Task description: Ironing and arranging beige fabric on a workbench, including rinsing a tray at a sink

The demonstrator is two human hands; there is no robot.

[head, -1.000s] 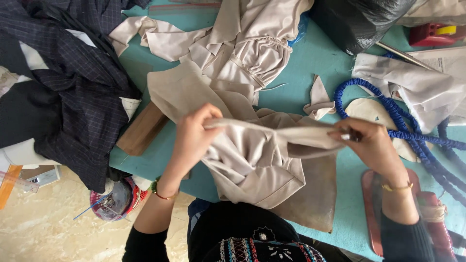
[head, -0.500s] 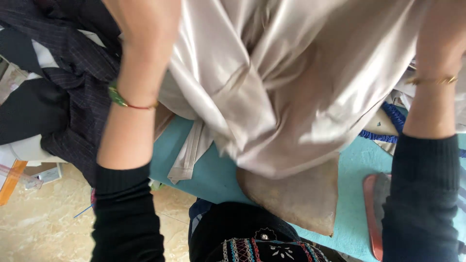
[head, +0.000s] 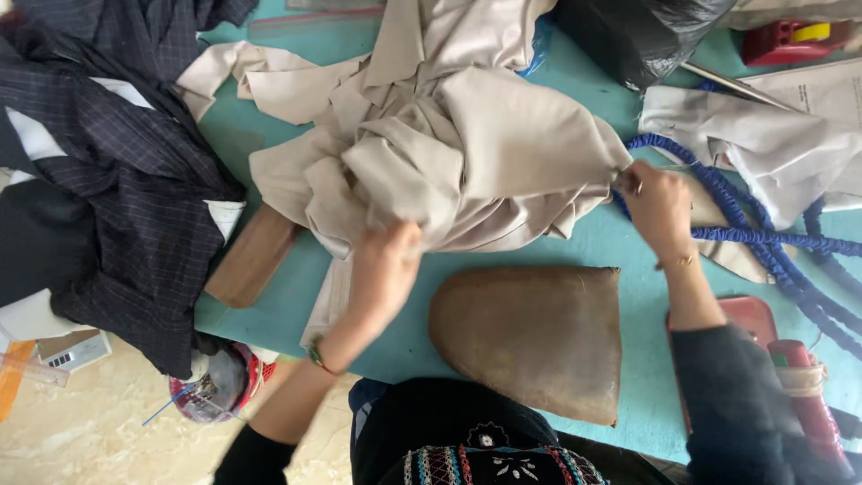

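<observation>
Step in hand: you are spreading the beige garment (head: 467, 153) on the teal table (head: 628, 247); it seems you are in the middle of arranging it, because it is crumpled in a heap.
Left hand: your left hand (head: 384, 269) is closed on a fold at the near edge of the garment, fingers pressed into the cloth.
Right hand: your right hand (head: 657, 205) pinches the right corner of the same garment between the fingertips and pulls it to the side.
Where the garment is: in the middle of the table, above the brown padded form (head: 534, 337), not touching it as far as I can see.
Next move, my judgement: it calls for keeping both grips and drawing the cloth flat, away from the blue cord (head: 772, 238) near your right hand.
Count: one beige garment, one brown form, one dark checked garment (head: 108, 180) at the left, one wooden block (head: 251, 256), two hands.
</observation>
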